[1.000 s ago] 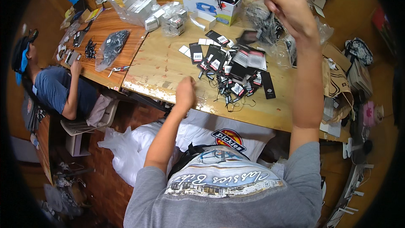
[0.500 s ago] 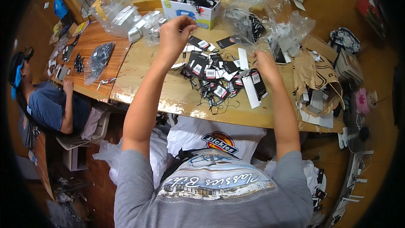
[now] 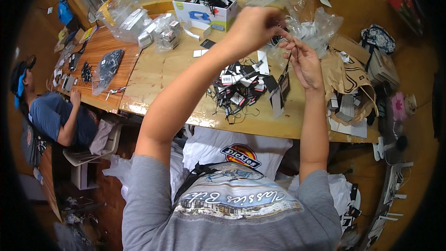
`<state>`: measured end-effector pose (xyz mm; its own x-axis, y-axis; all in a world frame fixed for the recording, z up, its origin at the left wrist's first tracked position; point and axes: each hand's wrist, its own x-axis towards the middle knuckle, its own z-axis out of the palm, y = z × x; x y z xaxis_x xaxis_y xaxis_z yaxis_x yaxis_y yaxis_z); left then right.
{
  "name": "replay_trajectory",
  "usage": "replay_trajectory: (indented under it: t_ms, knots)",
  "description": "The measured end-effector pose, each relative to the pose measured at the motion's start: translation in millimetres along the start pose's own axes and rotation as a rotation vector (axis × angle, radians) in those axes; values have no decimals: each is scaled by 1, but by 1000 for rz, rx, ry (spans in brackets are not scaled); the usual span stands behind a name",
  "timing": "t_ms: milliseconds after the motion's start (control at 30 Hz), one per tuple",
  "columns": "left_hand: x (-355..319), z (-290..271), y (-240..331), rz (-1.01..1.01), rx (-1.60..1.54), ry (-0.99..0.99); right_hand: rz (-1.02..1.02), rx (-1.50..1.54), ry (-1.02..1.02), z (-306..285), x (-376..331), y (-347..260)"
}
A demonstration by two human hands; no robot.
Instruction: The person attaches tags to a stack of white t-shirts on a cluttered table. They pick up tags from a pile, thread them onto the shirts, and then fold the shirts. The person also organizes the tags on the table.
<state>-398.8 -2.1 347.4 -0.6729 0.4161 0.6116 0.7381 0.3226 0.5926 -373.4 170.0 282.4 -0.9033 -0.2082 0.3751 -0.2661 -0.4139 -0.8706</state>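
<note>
Black and grey-white hang tags (image 3: 279,92) dangle by a dark string below my right hand (image 3: 307,65), which pinches the string at its fingertips. My left hand (image 3: 255,25) has its fingers closed at the fingertips of the right, above the table. Motion blurs it, and what it pinches is too small to make out. Under my hands lies a loose pile of black and white tags with black strings (image 3: 237,86). A white tag (image 3: 263,62) sticks out at the pile's far right.
At the back stands an open carton of black strings (image 3: 204,11). Clear plastic bags (image 3: 320,28) are behind my right hand, more packets (image 3: 167,32) at the back left. A brown paper bag (image 3: 348,74) is on the right. A co-worker (image 3: 60,116) sits at the left table.
My left hand has swung right from near the carton to meet my right hand. My right hand has risen slightly and turned, lifting the tags off the table, where they now hang.
</note>
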Motion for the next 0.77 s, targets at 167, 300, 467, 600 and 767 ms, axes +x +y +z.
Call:
replay_trajectory:
  t_ms: [167, 300, 467, 600, 767]
  knots:
    - [-2, 9, -6, 20, -21, 41, 55, -95, 26, -16, -3, 4]
    - [-66, -24, -86, -437, 459, -134, -68, 327, 116, -35, -15, -36]
    - [-188, -6, -167, -486, 625, -193, -35, -65, -38, -51, -10, -62]
    - [-218, 12, -156, -194, 454, -102, 164, -402, 88, -57, -10, -49]
    - [-232, 6, -158, -278, 513, -212, 478, -494, 28, -94, -16, 0]
